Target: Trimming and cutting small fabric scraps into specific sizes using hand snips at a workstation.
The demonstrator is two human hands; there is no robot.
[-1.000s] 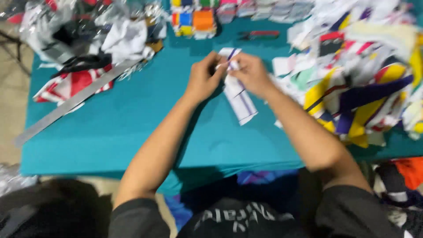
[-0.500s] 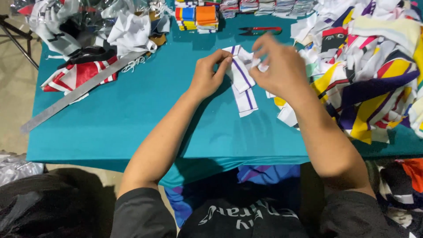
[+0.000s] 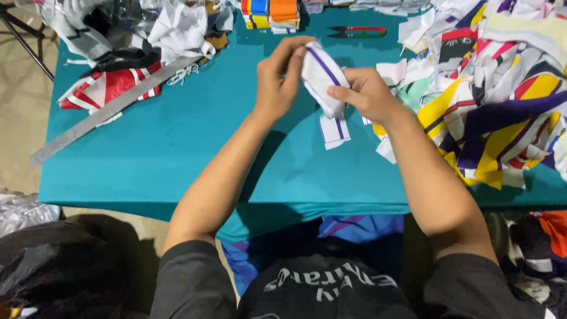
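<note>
Both hands pinch one white fabric strip with a purple stripe (image 3: 322, 77) above the middle of the teal tabletop (image 3: 177, 153): the left hand (image 3: 277, 82) grips its far end, the right hand (image 3: 369, 94) its near end. It looks light, limp and easily creased, best held by the edges. A matching strip (image 3: 335, 130) lies just below; a heap of colourful scraps (image 3: 496, 112) sits right, and a metal ruler (image 3: 112, 109) left.

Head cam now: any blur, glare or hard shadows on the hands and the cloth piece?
Head view: sharp, no motion blur on the left hand, the right hand or the white purple-striped fabric piece. Even overhead light; soft arm shadows on the teal table cover. Mild glare on the crinkled plastic top left. Slight wide-angle bend at the edges.
</note>
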